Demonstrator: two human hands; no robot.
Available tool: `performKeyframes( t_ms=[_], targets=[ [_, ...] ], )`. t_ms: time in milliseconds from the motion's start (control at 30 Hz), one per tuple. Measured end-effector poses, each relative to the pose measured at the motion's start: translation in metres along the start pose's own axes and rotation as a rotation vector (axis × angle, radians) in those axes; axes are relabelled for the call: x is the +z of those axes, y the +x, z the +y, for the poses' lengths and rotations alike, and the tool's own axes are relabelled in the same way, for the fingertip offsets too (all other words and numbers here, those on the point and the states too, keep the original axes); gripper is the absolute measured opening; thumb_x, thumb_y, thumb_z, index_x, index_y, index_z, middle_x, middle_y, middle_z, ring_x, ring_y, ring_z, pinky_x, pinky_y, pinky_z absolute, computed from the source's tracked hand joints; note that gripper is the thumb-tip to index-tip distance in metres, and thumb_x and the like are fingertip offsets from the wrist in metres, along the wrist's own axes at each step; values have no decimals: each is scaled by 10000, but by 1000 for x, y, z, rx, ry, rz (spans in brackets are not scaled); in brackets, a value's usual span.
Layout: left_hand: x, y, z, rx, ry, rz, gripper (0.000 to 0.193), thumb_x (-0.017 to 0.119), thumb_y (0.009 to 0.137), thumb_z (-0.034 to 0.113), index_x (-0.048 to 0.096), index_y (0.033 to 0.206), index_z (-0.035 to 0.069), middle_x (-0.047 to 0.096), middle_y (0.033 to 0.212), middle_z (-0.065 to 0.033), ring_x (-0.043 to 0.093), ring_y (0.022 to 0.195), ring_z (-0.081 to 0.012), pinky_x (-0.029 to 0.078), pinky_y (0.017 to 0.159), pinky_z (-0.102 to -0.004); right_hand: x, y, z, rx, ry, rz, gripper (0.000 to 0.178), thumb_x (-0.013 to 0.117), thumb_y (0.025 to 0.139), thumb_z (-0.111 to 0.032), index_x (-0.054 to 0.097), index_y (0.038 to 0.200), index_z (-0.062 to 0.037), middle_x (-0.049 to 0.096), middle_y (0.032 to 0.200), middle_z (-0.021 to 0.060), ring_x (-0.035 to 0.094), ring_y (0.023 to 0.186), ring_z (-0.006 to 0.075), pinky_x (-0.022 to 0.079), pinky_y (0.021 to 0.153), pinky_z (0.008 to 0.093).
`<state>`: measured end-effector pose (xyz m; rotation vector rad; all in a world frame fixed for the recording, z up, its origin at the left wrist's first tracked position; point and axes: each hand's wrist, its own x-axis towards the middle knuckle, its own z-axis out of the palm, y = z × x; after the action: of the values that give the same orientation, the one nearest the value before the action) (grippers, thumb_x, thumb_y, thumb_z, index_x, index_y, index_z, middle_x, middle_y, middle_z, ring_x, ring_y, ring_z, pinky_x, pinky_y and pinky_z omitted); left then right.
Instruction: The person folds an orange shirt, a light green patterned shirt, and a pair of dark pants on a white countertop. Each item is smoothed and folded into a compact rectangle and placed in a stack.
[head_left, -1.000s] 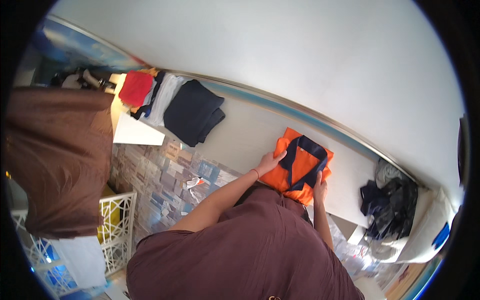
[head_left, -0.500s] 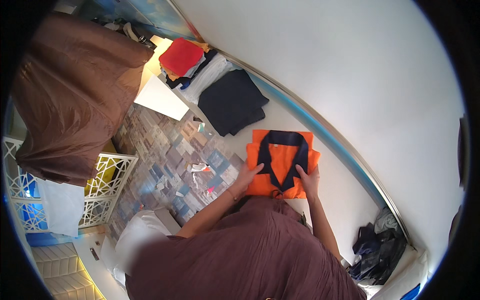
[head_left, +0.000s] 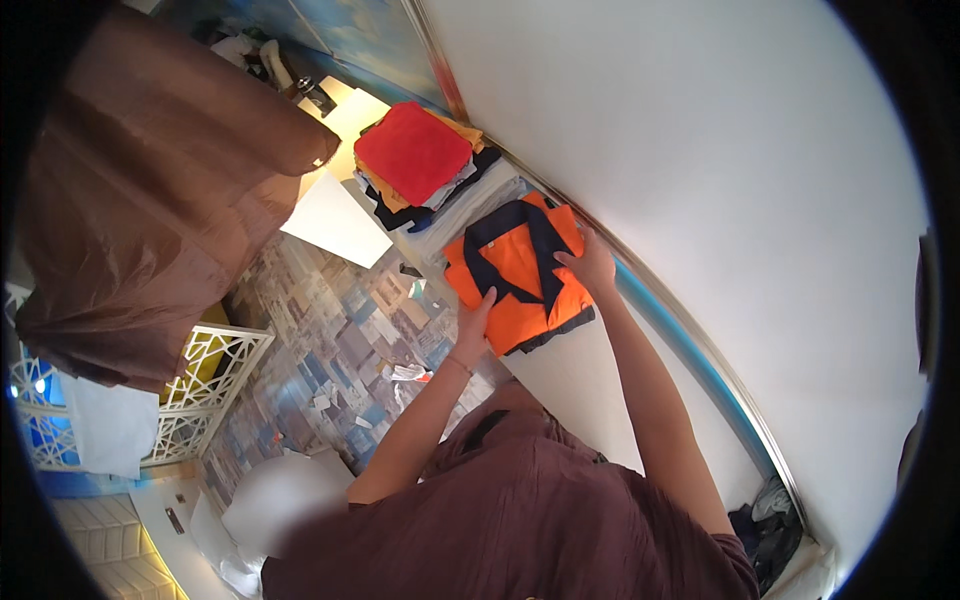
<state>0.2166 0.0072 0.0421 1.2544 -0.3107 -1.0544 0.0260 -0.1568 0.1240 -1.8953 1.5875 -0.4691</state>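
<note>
On my feed, left hand [head_left: 474, 328] and right hand [head_left: 594, 264] clamp opposite sides of the folded orange, navy-collared cloth shirt [head_left: 515, 260], over the dark folded garment [head_left: 552, 335] near the red-topped clothes stack [head_left: 414, 155]; likely stacking, next calls for even release.

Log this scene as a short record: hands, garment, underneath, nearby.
Left hand: grips left side of folded orange shirt, thumb on top
Right hand: grips its right side, thumb on top
Garment detail: navy collar, facing up
Underneath: dark folded garment, edge showing
Nearby: red folded garment topping a clothes stack
</note>
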Motion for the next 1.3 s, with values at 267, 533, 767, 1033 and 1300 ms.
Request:
performKeyframes(
  t_ms=[267, 533, 767, 1033, 1300],
  targets=[
    [1, -4, -19, 72, 386, 218, 878, 828, 821, 253, 318, 1471, -41, 520, 1402, -207, 546, 1255, -319, 434, 1067, -389, 52, -21, 42, 133, -105, 164, 545, 741, 858, -326, 538, 1337, -162, 625, 1227, 171, 592, 1156, 374, 477, 955, 497],
    [58, -25, 50, 930, 1548, -388, 496, 580, 944, 316, 532, 1437, 285, 288, 1625, -105, 218, 1445, -528, 152, 1109, -749, 58, -95, 64, -22, 7, 535, 510, 718, 826, -113, 550, 1307, -102, 534, 1375, 169, 504, 1257, 381, 426, 1032, 490],
    [58, -2, -13, 994, 1804, -471, 555, 529, 977, 363, 428, 1514, 267, 209, 1658, -91, 208, 1458, -521, 229, 1072, -761, 52, -197, 118, 229, 26, 554, 429, 706, 768, -34, 607, 1173, -135, 550, 1332, 140, 488, 1271, 355, 427, 1024, 475],
    [78, -29, -9, 1049, 1830, -303, 482, 458, 1040, 334, 448, 1498, 188, 198, 1663, -83, 84, 1506, -495, 173, 1094, -766, -7, -362, 274, 673, -132, 997, 292, 737, 758, -57, 657, 1030, -125, 640, 1070, 92, 564, 1045, 324, 460, 900, 452],
    [169, -171, -108, 996, 1193, -857, 347, 607, 909, 37, 620, 1251, 100, 432, 1510, -174, 258, 1479, -440, 298, 1157, -539, -144, -535, 422, 977, -384, 1333, 176, 767, 806, -172, 704, 952, -97, 641, 966, 88, 568, 965, 313, 464, 835, 432]
  ],
)
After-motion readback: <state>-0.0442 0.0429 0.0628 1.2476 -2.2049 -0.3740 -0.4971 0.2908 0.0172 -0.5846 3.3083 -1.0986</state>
